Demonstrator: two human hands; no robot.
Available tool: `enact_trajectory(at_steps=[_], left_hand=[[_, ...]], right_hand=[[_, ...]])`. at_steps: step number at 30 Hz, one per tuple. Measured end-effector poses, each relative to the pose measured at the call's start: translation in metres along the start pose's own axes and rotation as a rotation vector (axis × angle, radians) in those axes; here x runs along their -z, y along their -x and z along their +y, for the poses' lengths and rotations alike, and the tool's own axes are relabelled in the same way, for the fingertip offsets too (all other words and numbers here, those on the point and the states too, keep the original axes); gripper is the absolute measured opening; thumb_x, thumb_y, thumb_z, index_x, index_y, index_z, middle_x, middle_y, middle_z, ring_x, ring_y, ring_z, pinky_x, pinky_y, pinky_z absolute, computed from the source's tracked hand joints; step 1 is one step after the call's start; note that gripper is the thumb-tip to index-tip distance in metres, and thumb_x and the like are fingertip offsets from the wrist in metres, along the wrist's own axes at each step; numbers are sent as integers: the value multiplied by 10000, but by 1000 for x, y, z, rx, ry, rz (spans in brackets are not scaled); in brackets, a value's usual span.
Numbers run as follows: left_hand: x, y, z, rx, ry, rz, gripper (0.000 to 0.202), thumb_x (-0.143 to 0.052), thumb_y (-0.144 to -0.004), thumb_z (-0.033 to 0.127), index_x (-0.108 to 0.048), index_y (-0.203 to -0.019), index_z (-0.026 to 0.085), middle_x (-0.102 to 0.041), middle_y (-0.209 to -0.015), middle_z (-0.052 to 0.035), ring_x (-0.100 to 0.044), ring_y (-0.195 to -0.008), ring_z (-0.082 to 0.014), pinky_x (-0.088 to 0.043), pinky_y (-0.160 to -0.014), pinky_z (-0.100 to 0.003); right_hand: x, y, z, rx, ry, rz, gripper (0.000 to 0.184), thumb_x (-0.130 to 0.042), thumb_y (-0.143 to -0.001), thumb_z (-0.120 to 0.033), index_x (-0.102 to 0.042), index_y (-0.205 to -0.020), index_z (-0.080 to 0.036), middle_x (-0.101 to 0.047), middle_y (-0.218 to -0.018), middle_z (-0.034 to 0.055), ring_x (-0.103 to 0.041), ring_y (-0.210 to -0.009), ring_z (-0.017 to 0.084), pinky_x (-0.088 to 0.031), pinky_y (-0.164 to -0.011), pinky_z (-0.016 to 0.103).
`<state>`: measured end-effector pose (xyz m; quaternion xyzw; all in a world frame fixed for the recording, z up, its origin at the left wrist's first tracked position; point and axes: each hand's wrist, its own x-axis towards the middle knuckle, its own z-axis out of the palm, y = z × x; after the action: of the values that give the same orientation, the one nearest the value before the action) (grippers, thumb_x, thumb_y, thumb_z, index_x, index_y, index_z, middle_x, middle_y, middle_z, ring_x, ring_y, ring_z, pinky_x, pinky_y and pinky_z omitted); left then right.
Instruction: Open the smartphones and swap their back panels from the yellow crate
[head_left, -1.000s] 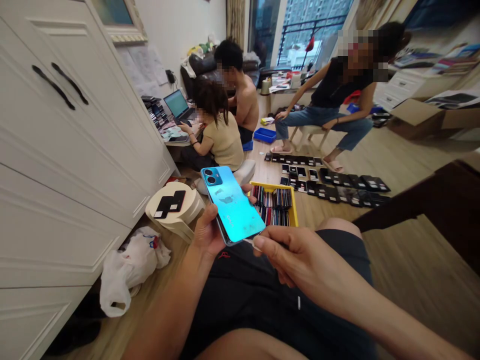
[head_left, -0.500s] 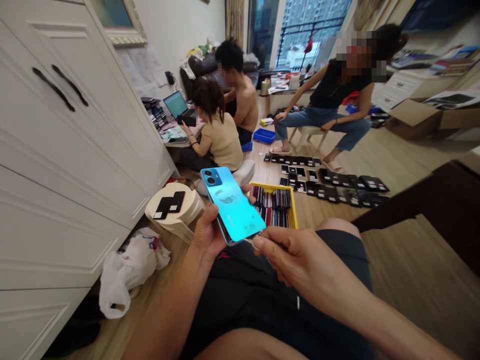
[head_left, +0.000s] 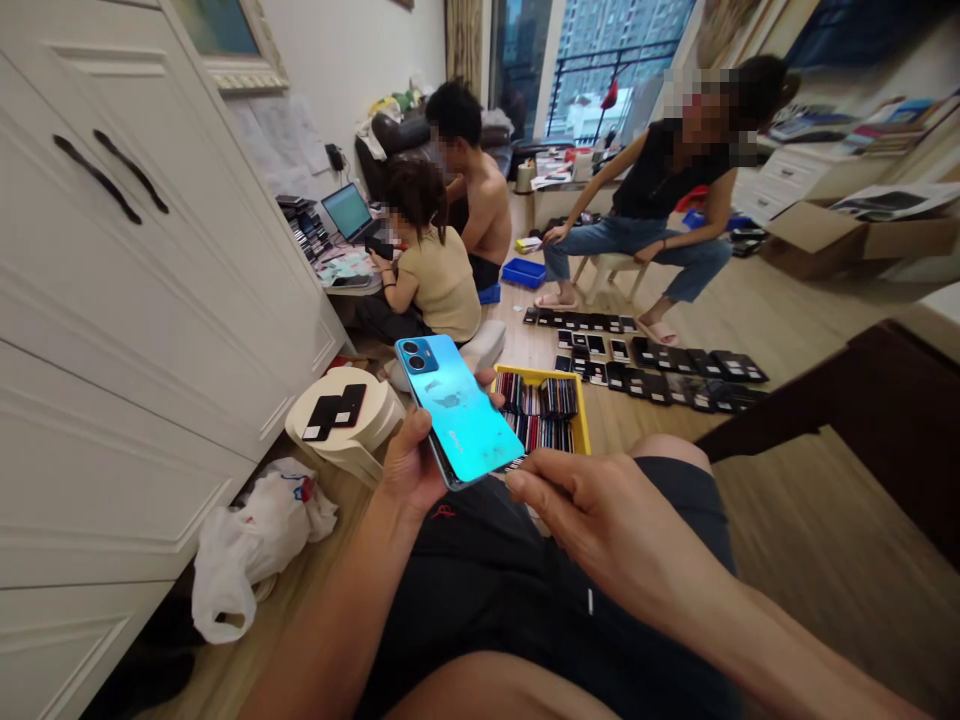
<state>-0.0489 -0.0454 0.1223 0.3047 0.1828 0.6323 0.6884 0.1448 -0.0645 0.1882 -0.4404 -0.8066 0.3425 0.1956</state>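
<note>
Since the earlier frame, the thin sliver that showed at the right fingertips has dropped from sight, and the right hand (head_left: 577,510) lies just below the lower edge of the teal smartphone (head_left: 459,412). Head view: the smartphone sits at lower centre, back facing up, its camera module at the upper left. The left hand (head_left: 420,465) has a closed grip on it, with the thumb along one long edge and a fingertip showing at the other. The right hand's fingers are pinched together, and what they hold, if anything, cannot be told. Beyond the smartphone, a yellow tray (head_left: 540,374) of upright phones stands on the wooden floor (head_left: 810,560), with rows of black phones (head_left: 660,375) to its right. Two black phones (head_left: 334,412) lie on a cream round stool (head_left: 334,455) at left, above a white plastic bag (head_left: 251,560). Further back, a person in a tan top (head_left: 439,285) sits at a worktop (head_left: 349,285) with a laptop (head_left: 346,215); a shirtless person (head_left: 480,215) sits behind, and a person in a black top (head_left: 660,175) sits at upper right.
</note>
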Motion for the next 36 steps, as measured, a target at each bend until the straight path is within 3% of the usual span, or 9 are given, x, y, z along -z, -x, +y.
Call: enact_trajectory(at_steps=[4, 7, 10, 13, 18, 21, 23, 29, 36], left_hand=[[-1, 0, 0, 19, -33, 45, 741, -867, -688, 487, -636, -1328, 193, -639, -1388, -144, -552, -1322, -398, -540, -1029, -530], [-1, 0, -1, 50, -34, 74, 787, -885, -658, 482, -631, -1325, 152, -672, -1317, -165, -532, -1341, -400, -533, -1036, -508], [1, 1, -1, 59, -17, 71, 754, -879, -668, 474, -646, -1304, 143, -694, -1274, -163, -554, -1321, -386, -538, -1028, -491], [3, 1, -2, 22, 8, 65, 649, -842, -727, 459, -668, -1286, 178, -657, -1374, -135, -575, -1305, -364, -544, -1026, -480], [8, 2, -4, 43, 23, 70, 685, -828, -735, 479, -652, -1327, 181, -608, -1455, -131, -537, -1358, -385, -540, -1038, -496], [6, 2, -8, 67, 34, 85, 709, -826, -727, 480, -630, -1348, 199, -581, -1488, -120, -512, -1387, -385, -519, -1065, -511], [2, 3, -11, 103, 37, 88, 734, -823, -717, 479, -617, -1355, 182, -614, -1444, -136, -513, -1386, -383, -505, -1079, -509], [-6, 3, -21, 137, 36, 114, 648, -685, -783, 354, -586, -1389, 147, -600, -1465, -154, -539, -1360, -392, -497, -1072, -542], [-3, 1, -27, 267, 81, 126, 624, -563, -790, 217, -573, -1412, 164, -676, -1372, -138, -614, -1282, -394, -479, -1076, -596]], right_hand=[[-4, 3, 2, 105, 260, 67, 330, -500, -1018, -303, -555, -708, -209, -579, -559, -23, -502, -467, 127, -237, -503, 281], [-9, 6, 4, 237, 499, 159, 268, -522, -1007, -251, -584, -751, -205, -655, -624, 3, -606, -523, 164, -226, -528, 305], [-8, 10, 10, 235, 561, 197, 270, -512, -1015, -277, -613, -775, -208, -700, -686, 29, -640, -557, 191, -228, -540, 316], [-5, 12, 23, 62, 313, 150, 292, -489, -1026, -359, -630, -815, -215, -700, -692, 32, -643, -591, 194, -301, -558, 305], [-20, 13, 50, -239, -662, 98, 262, -585, -956, -473, -605, -944, -212, -685, -794, 19, -665, -769, 188, -510, -741, 308], [-40, 9, 55, -350, -1140, 145, 297, -742, -823, -448, -585, -872, -201, -550, -711, -42, -573, -664, 132, -530, -705, 291], [-52, 6, 52, -381, -1320, 141, 342, -778, -799, -472, -582, -854, -197, -412, -645, -81, -440, -565, 94, -501, -609, 257], [-70, -2, 43, -337, -1245, 205, 511, -784, -798, -550, -424, -646, -220, -309, -540, -105, -288, -468, 72, -430, -486, 240], [-78, 0, 51, -376, -1088, 251, 444, -750, -809, -524, -490, -630, -212, -385, -480, -88, -354, -446, 87, -456, -492, 256]])
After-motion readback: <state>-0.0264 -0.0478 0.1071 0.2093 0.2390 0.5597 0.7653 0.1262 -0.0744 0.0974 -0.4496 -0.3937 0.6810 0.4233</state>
